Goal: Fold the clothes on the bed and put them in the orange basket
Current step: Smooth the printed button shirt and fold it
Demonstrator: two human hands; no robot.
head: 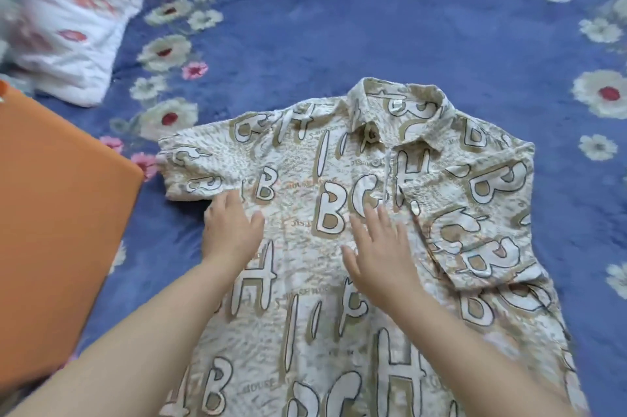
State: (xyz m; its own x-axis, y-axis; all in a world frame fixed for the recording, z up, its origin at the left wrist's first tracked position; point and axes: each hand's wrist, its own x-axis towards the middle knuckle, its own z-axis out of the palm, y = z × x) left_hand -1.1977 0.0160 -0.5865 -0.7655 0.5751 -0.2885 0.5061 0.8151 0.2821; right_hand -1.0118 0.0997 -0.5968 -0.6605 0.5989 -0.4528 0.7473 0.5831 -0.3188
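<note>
A cream short-sleeved shirt (339, 179) printed with big tan letters lies spread flat, front up, collar away from me, on the blue flowered bedcover (373, 26). Its right sleeve is folded in over the body; its left sleeve sticks out toward the basket. My left hand (230, 230) lies flat with straight fingers on the shirt's left side, just below the left sleeve. My right hand (380, 253) lies flat on the chest of the shirt, fingers spread. The orange basket (57, 230) stands at the left edge of the view, close to the shirt's left sleeve.
A white garment or cloth with red marks (74, 26) lies bunched at the upper left, beyond the basket. The bedcover stretches bare above and to the right of the shirt.
</note>
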